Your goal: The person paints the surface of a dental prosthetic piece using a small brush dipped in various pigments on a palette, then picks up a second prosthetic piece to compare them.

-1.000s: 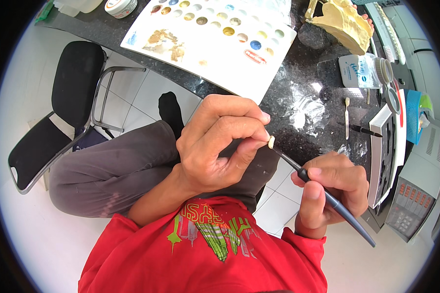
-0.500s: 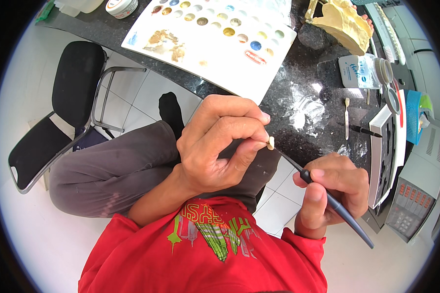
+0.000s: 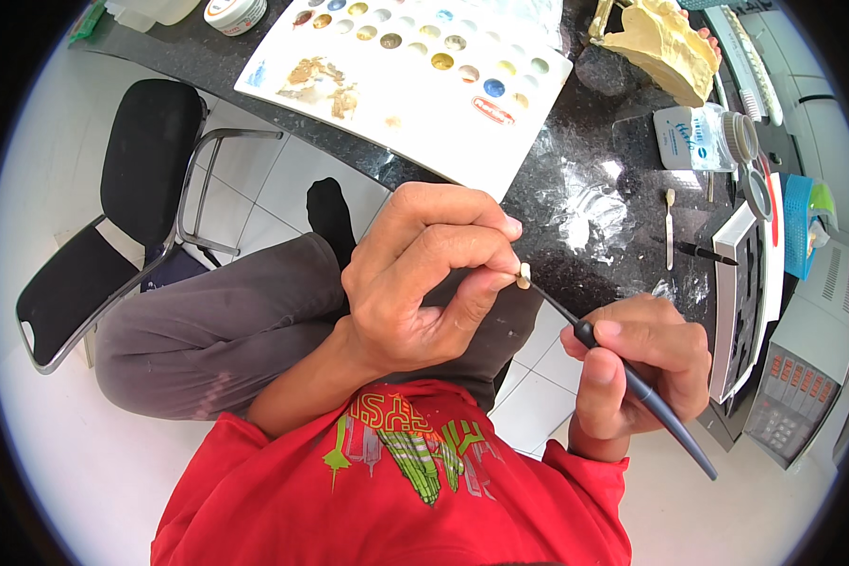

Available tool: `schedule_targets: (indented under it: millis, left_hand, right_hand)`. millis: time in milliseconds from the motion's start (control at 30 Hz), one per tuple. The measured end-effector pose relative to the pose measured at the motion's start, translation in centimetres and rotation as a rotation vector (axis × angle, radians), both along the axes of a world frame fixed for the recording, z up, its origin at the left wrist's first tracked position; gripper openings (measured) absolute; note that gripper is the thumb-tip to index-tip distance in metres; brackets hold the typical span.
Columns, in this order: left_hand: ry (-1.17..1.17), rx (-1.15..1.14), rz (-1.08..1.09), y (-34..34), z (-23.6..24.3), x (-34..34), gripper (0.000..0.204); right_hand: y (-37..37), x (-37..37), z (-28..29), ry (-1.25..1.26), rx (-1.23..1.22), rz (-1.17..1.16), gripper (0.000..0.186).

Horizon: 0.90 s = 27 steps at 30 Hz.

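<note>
Tooth-like piece (image 3: 524,276), small and off-white, sits near the centre of the frame, pinched between the thumb and fingertips of the left hand (image 3: 415,283), its fingers curled. Right of it, the right hand (image 3: 646,363) grips a brush (image 3: 665,413), fingers closed around the dark handle, the tip at the piece; contact is too small to tell. On the tabletop (image 3: 575,274), a white palette (image 3: 424,141) lies top centre, a plaster cast (image 3: 665,57) and jar (image 3: 693,137) upper right.

Blue-grey brush (image 3: 648,394), cream piece (image 3: 524,276), speckled black countertop (image 3: 555,262)
</note>
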<state>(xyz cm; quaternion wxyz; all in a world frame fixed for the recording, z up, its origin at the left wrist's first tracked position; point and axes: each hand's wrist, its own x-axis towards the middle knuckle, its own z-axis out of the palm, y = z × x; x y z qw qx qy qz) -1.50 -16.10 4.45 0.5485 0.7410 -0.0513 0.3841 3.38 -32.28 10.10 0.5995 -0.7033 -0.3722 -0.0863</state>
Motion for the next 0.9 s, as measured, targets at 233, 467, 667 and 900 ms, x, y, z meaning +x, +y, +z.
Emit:
schedule_targets:
  millis: [233, 467, 667, 900]
  left_hand:
    - [0.010, -0.014, -0.002, -0.05, 0.09, -0.10, 0.007]
    - [0.011, -0.016, -0.004, -0.07, 0.12, -0.07, 0.006]
    - [0.020, -0.017, -0.005, -0.07, 0.20, -0.16, 0.006]
    - [0.013, -0.024, -0.010, 0.01, 0.16, -0.12, 0.006]
  right_hand:
    - [-0.07, -0.07, 0.14, 0.015, 0.012, 0.007, 0.015]
    - [0.09, -0.07, 0.10, -0.007, 0.026, -0.020, 0.015]
    - [-0.09, -0.11, 0.10, 0.000, -0.003, 0.018, 0.016]
    - [0.09, -0.21, -0.06, -0.009, 0.018, 0.001, 0.015]
